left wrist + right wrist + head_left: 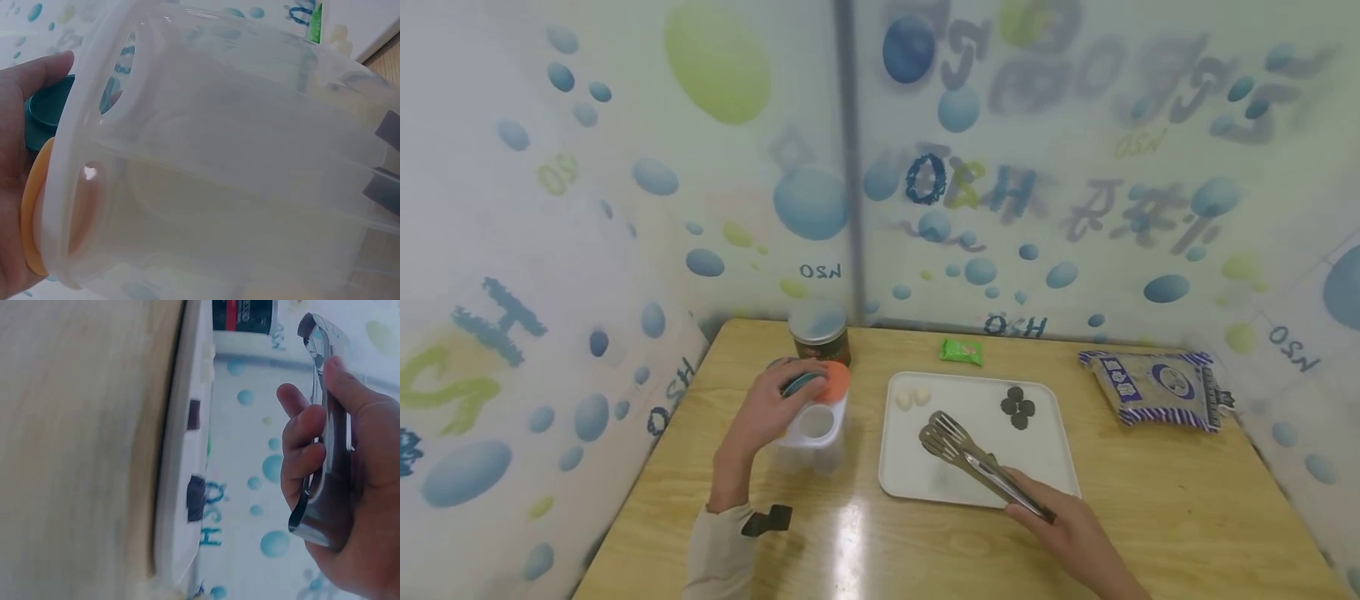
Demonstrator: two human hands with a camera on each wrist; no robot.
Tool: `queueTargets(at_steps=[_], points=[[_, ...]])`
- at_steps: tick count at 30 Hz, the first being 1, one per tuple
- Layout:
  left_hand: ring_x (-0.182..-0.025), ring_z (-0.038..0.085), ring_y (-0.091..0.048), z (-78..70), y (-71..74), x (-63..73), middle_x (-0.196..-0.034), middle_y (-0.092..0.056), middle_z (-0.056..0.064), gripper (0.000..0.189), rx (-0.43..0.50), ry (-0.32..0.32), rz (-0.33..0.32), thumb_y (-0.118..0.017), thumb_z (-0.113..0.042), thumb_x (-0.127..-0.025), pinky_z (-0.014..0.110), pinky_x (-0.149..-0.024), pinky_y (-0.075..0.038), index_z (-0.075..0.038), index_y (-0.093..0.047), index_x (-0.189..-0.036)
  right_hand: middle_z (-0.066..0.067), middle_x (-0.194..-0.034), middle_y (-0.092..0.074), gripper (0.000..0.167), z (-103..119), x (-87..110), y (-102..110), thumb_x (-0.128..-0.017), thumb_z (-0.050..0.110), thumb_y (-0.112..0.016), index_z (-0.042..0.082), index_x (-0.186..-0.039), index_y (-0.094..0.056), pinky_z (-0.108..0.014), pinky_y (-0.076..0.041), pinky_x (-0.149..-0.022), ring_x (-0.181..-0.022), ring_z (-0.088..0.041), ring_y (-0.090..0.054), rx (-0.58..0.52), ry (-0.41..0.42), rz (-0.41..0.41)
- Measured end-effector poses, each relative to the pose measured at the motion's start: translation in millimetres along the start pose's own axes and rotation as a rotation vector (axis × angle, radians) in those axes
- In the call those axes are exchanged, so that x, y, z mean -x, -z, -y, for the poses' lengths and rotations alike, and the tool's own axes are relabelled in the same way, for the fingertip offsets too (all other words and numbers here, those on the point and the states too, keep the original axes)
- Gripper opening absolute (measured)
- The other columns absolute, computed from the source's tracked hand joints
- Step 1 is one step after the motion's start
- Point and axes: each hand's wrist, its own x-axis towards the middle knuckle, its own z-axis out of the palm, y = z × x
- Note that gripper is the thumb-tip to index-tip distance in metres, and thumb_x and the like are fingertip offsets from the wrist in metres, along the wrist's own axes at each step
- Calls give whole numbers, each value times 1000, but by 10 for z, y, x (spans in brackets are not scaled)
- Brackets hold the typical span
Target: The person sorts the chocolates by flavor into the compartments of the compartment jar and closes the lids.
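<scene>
My left hand (771,404) grips a dark teal lid (805,383) over a translucent multi-cup container (808,454). One round opening (817,422) stands uncovered at its near right, and an orange lid (838,383) covers a cup farther back. From the left wrist, the teal lid (53,103) shows between fingers and palm, beside a yellow-orange lid (35,209) seated on the rim. In my right hand (1063,525) are metal tongs (977,467), their slotted heads apart above the white tray (973,398). The right wrist view shows fingers and thumb around the tongs' handles (334,481).
On the tray lie several dark round pieces (1019,422) at right and two pale pieces (904,402) at left. A dark tin (820,337) stands behind the container. Behind the tray is a green packet (961,351); at right lies a clipped purple-and-white bag (1157,387).
</scene>
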Motion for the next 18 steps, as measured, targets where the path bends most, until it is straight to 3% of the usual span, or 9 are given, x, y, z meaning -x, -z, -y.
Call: queueTargets(at_steps=[5, 9, 13, 18], points=[[-129, 27, -53, -2, 7, -14, -130, -67, 2, 28, -7, -11, -12, -66, -40, -96, 55, -113, -34, -22, -73, -115, -3, -131, -68, 49, 178, -202, -116, -89, 21, -75, 23, -137, -63, -26, -57, -86, -112, -17, -69, -24, 73, 22], [-128, 28, -54, 1, 11, 5, -130, -67, 2, 26, -7, -7, -21, -67, -38, -95, 55, -111, -36, -21, -74, -114, 3, -125, -70, 50, 330, -360, -243, -90, 27, -74, 28, -138, -61, -28, -57, -83, -104, -7, -68, -54, 79, 42], [-127, 27, -54, 10, 2, 11, -129, -68, 1, 25, -3, -18, -21, -67, -36, -95, 55, -110, -37, -20, -74, -114, 2, -117, -74, 52, 436, -519, -375, -89, 24, -75, 26, -138, -61, -26, -54, -73, -87, -1, -62, -67, 179, 8], [-125, 26, -55, 7, -2, 3, -128, -68, -1, 25, -5, -29, -9, -66, -37, -96, 54, -107, -39, -22, -73, -115, 4, -113, -74, 50, 561, -683, -504, -88, 22, -76, 23, -136, -62, -25, -55, -72, -88, -1, -65, -51, 276, -33]])
